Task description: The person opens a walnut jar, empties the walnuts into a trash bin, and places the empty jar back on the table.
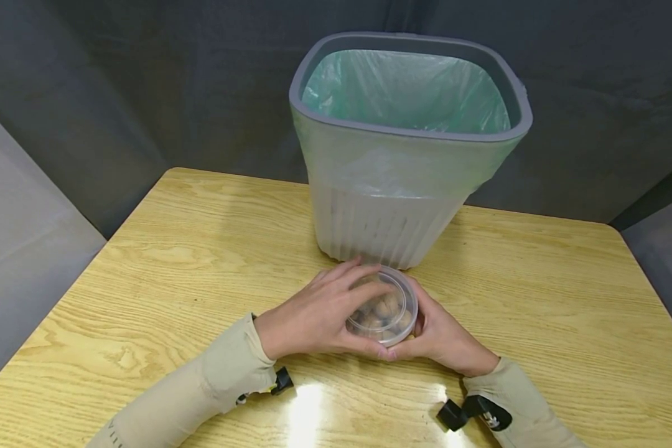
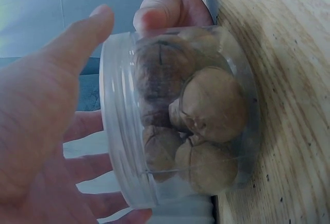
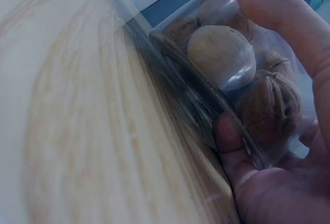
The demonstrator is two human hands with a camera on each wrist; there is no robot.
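Both hands clamp a lidded clear tub of walnuts (image 1: 382, 306) mid-surface: left hand (image 1: 319, 314) over the lid, right hand (image 1: 445, 339) gripping its side. Lined bin (image 1: 403, 155) stands just behind; the wooden surface (image 1: 173, 249) lies open either side, its edges well apart from the tub.

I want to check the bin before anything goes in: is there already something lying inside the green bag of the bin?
Cannot tell: the head view shows only the upper walls of the green bag in the bin; its bottom is hidden.

Clear round lidded tub (image 1: 383, 309) of brown walnuts (image 2: 211, 105) stands on the table
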